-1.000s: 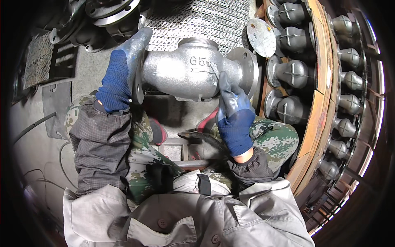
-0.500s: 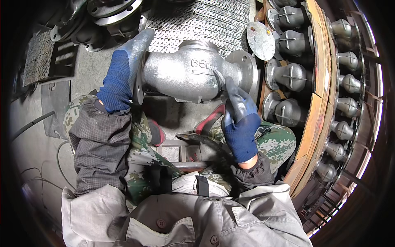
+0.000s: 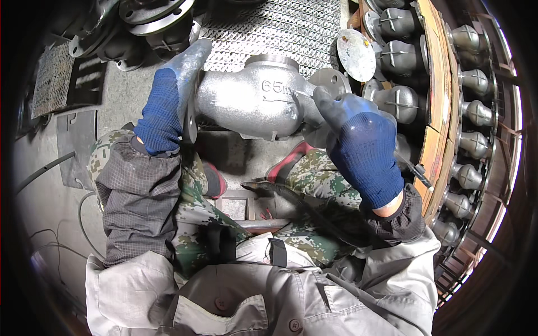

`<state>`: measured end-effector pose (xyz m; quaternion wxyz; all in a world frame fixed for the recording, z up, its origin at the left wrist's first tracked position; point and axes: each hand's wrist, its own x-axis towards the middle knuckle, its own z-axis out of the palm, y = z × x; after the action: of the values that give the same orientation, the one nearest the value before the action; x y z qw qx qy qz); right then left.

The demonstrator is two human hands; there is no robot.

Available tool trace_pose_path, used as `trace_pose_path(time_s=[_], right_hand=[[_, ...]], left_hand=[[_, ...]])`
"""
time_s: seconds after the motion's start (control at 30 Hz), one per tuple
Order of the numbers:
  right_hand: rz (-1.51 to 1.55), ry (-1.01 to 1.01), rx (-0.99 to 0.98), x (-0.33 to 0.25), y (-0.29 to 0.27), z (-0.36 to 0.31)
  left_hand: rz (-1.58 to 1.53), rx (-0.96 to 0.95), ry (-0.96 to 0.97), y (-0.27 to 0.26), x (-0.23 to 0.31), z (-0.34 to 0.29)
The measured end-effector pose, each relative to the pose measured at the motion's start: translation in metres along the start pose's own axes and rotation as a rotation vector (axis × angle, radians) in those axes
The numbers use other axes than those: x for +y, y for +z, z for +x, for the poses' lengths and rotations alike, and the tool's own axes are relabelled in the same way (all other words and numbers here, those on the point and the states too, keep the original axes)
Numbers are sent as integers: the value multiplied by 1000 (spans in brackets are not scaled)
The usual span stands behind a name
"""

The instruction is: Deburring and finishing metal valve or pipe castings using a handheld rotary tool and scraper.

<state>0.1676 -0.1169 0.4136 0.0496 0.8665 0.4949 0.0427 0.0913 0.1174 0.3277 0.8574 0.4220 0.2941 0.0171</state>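
A silver cast valve body (image 3: 246, 103) lies across in front of me, with raised markings on its side and a threaded neck on top. My left hand (image 3: 188, 73), in a blue coated glove, is closed round the flange at its left end. At the right end, my right hand (image 3: 358, 120), gloved alike, is closed beside the right flange (image 3: 332, 83) and covers part of it. From behind this hand sticks out a thin metal tool (image 3: 417, 172) with a dark end; its other end is hidden, so I cannot tell its kind.
Beneath and beyond the valve lies a metal grating (image 3: 269, 28). Wooden boards (image 3: 431, 157) edge rows of similar castings (image 3: 397, 103) on the right. A round plate (image 3: 356, 55) leans there. Flanged parts (image 3: 157, 19) stand far left. A black hose (image 3: 302, 204) crosses between my legs.
My right hand has moved right, from the valve's side to its right flange, and turned over. The tool's rear now shows behind it. The left hand and valve have hardly moved.
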Motion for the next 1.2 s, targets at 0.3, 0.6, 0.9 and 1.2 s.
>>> trace_pose_path(time_s=[0.3,0.6,0.9,1.2], right_hand=[[-141,-145,-96,-5,-14,19],[-252,-118,-219,-8,-17,18],[-298,-105,-250,-9,-19,18],[-102,-121,-144,-1,-23,20]], left_hand=[[1,-29,14,-12,-5,7],[-121,-46,63,-15,-13,16],[-157,-63,52,-14,-18,20],[-108,-35,82,-14,-8,11]])
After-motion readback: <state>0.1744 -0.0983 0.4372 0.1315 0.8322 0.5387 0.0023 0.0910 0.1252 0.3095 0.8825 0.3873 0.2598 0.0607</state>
